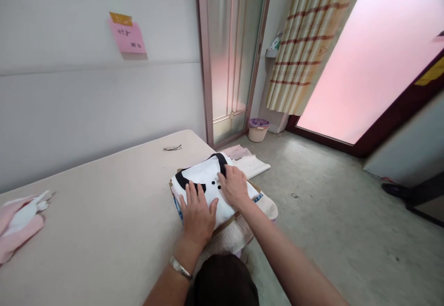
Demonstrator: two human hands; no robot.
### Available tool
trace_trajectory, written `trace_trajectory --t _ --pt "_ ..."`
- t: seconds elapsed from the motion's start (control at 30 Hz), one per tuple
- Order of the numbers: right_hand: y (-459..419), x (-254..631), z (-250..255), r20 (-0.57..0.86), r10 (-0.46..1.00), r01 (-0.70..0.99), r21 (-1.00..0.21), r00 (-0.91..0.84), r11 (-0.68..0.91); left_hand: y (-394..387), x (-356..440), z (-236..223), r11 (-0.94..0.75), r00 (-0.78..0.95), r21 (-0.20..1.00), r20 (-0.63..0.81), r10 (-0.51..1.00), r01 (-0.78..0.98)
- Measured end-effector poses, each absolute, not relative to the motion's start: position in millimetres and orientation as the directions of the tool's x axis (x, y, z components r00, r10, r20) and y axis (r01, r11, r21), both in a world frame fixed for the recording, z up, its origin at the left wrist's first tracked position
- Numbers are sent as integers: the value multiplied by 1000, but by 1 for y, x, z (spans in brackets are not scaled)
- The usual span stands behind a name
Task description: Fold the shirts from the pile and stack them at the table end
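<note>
A folded white garment (204, 172) with black trim and black buttons lies on top of a stack at the table's corner. My left hand (199, 209) rests flat on its left part, fingers spread, close to the black trim. On the right side, my right hand (234, 186) touches the garment by the other black band. Its fingers are bent, and whether they pinch the cloth cannot be made out. Beneath the garment, brown edges and bits of blue show in the stack, over a pale textured cloth (231, 236).
A pair of glasses (172, 148) lies on the pale table (114, 213). Pink and white cloth (24, 223) sits at the far left. Beyond the stack is more pale cloth (251, 165). A lidded bin (257, 132) stands on the floor by the sliding door (232, 65).
</note>
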State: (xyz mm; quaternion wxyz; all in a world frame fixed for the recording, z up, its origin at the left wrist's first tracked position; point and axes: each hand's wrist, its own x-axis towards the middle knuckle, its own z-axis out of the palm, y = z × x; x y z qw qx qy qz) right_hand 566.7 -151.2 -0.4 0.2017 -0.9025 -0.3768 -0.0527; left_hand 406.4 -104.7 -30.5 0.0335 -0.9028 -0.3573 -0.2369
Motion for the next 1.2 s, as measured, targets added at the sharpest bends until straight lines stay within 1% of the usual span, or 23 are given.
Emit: trace_trajectory --t 0.1,0.17,0.37,0.57,0.63,0.77,0.83,0.97,1.07,1.13,1.2 --pt "-166 593 2 170 573 597 -285 802 -750 -119 400 -45 -767 675 115 406 616 631" --pt "-163 611 0 124 559 570 -259 820 -780 -121 400 -50 -761 676 116 388 626 638" --pt "-138 636 -17 42 587 577 -249 809 -778 -116 405 -41 -746 660 130 385 646 654" --pt "-137 638 -25 22 602 592 -208 798 -778 -113 405 -48 -750 663 169 372 649 640" --pt "-138 631 -19 63 600 600 -180 798 -779 -109 405 -45 -749 660 176 374 651 639" --pt "-126 607 -5 290 629 682 -143 722 -717 -88 406 -33 -722 631 188 374 679 666" --pt "-113 595 -7 310 663 725 -160 681 -670 -77 405 -33 -676 599 190 340 725 712" --pt "-92 583 -36 152 721 736 -201 676 -647 -65 402 -50 -603 559 168 246 792 780" --pt "-87 584 -57 114 731 734 -223 673 -641 -65 401 -62 -600 561 149 238 793 786" --pt "-89 586 -58 96 733 730 -240 674 -640 -66 402 -62 -598 563 152 219 797 787" --pt "-92 587 -47 55 737 722 -258 674 -641 -65 398 -54 -606 580 168 181 795 778"
